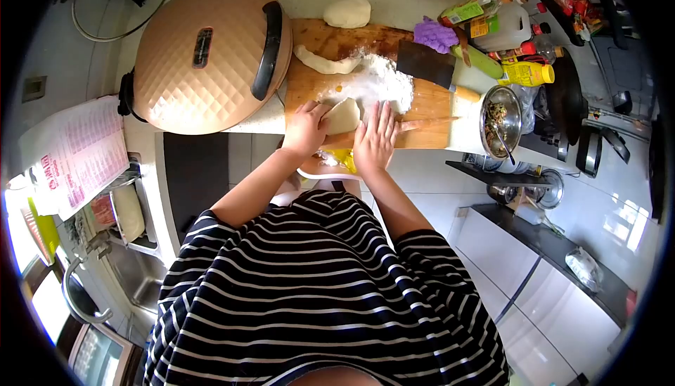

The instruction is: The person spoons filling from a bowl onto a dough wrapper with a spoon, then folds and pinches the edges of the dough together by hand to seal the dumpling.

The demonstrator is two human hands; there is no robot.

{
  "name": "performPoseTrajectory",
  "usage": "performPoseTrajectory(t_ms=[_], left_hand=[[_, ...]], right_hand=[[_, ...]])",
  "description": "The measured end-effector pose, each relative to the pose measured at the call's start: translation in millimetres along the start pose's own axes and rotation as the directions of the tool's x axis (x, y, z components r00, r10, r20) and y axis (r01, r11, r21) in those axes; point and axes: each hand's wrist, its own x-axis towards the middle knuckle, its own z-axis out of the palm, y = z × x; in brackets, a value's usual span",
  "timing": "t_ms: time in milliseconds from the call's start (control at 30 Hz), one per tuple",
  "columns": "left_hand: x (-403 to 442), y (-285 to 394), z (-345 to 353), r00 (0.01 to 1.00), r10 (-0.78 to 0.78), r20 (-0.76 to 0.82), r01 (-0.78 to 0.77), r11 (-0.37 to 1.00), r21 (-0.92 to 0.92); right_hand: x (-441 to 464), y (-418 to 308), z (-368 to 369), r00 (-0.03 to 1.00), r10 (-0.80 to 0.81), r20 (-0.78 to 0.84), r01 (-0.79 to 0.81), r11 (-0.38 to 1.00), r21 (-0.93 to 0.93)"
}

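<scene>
On the floured wooden board (300, 91), a flattened dough piece (344, 116) lies between my two hands. My left hand (306, 129) has its fingers bent at the dough's left edge, with the edge between thumb and fingers. My right hand (375, 138) rests palm down across a wooden rolling pin (425, 124), its fingers stretched forward beside the dough. White flour (383, 84) is heaped beyond the fingers. A long dough strip (327, 62) lies at the upper left of the board, and a thicker dough lump (347, 13) sits at its far edge.
A large round electric pan (204, 55) stands left of the board. A cleaver (426, 64) lies on the board's right side. Further right are a metal bowl of filling with a spoon (494, 115), a purple cloth (435, 34) and several bottles, including a yellow one (524, 74).
</scene>
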Motion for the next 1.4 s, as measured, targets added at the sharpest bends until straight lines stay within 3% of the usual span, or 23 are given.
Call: performPoseTrajectory(t_ms=[167, 267, 367, 500, 533, 600, 700, 767, 800, 900, 1000, 1033, 1100, 1200, 1300, 1400], left_hand=[[-11.6, 0.8, -11.2, 0.999, -0.045, -0.004, 0.045, 0.999, -0.006], [-5.3, 4.8, -7.6, 0.989, -0.138, 0.051, 0.14, 0.99, -0.032], [-2.3, 4.7, 0.1, 0.993, -0.113, 0.02, 0.114, 0.992, -0.047], [8.6, 20.2, -5.0, 0.974, -0.172, 0.149, 0.163, 0.984, 0.07], [10.5, 18.4, -2.9, 0.968, -0.177, 0.178, 0.168, 0.984, 0.062], [14.4, 11.8, -0.2, 0.954, -0.192, 0.229, 0.186, 0.981, 0.049], [11.6, 11.6, 2.3, 0.959, -0.231, 0.162, 0.238, 0.971, -0.028], [13.8, 12.9, 1.7, 0.909, -0.342, 0.237, 0.368, 0.926, -0.078], [14.4, 14.6, 1.8, 0.876, -0.393, 0.278, 0.433, 0.896, -0.099], [8.6, 22.6, 1.4, 0.88, -0.327, 0.345, 0.362, 0.931, -0.04], [3.3, 34.8, -0.9, 0.915, -0.216, 0.34, 0.191, 0.976, 0.107], [1.9, 38.5, -2.4, 0.911, -0.234, 0.34, 0.198, 0.971, 0.136], [2.2, 44.5, -3.3, 0.904, -0.264, 0.337, 0.209, 0.959, 0.193], [1.8, 45.0, 0.9, 0.96, -0.208, 0.188, 0.19, 0.975, 0.112], [12.4, 35.9, 9.4, 0.964, -0.13, 0.231, 0.126, 0.992, 0.032], [19.2, 29.9, 15.8, 0.952, -0.163, 0.258, 0.159, 0.987, 0.036]], right_hand=[[15.8, -16.5, -7.5, 0.992, -0.128, 0.024, 0.128, 0.991, -0.025], [28.1, -18.4, -9.4, 0.993, -0.118, 0.012, 0.118, 0.993, 0.01], [24.6, -15.0, -10.7, 0.995, -0.095, -0.021, 0.095, 0.995, 0.024], [1.1, 3.3, -14.8, 0.993, -0.104, 0.054, 0.105, 0.994, -0.016], [-5.7, 7.2, -17.1, 0.992, -0.12, 0.027, 0.118, 0.992, 0.045], [-17.3, 17.8, -24.3, 0.985, -0.161, 0.059, 0.155, 0.983, 0.093], [-21.9, 32.7, -32.8, 0.967, -0.252, 0.049, 0.24, 0.955, 0.172], [-20.2, 45.8, -34.5, 0.94, -0.336, 0.066, 0.315, 0.924, 0.217], [-18.2, 49.7, -37.8, 0.928, -0.372, -0.004, 0.36, 0.897, 0.257], [-11.2, 59.0, -39.5, 0.883, -0.465, 0.057, 0.447, 0.873, 0.195], [-5.9, 54.2, -47.2, 0.907, -0.42, 0.021, 0.396, 0.871, 0.29], [-4.2, 52.7, -48.6, 0.918, -0.397, 0.021, 0.369, 0.871, 0.324], [-1.0, 48.8, -48.6, 0.925, -0.37, 0.09, 0.343, 0.912, 0.225], [1.2, 34.3, -41.2, 0.948, -0.275, 0.158, 0.272, 0.962, 0.035], [8.3, 16.8, -24.8, 0.985, -0.138, 0.103, 0.143, 0.989, -0.041], [27.3, 4.4, -12.5, 0.996, -0.084, 0.005, 0.084, 0.996, 0.013]])
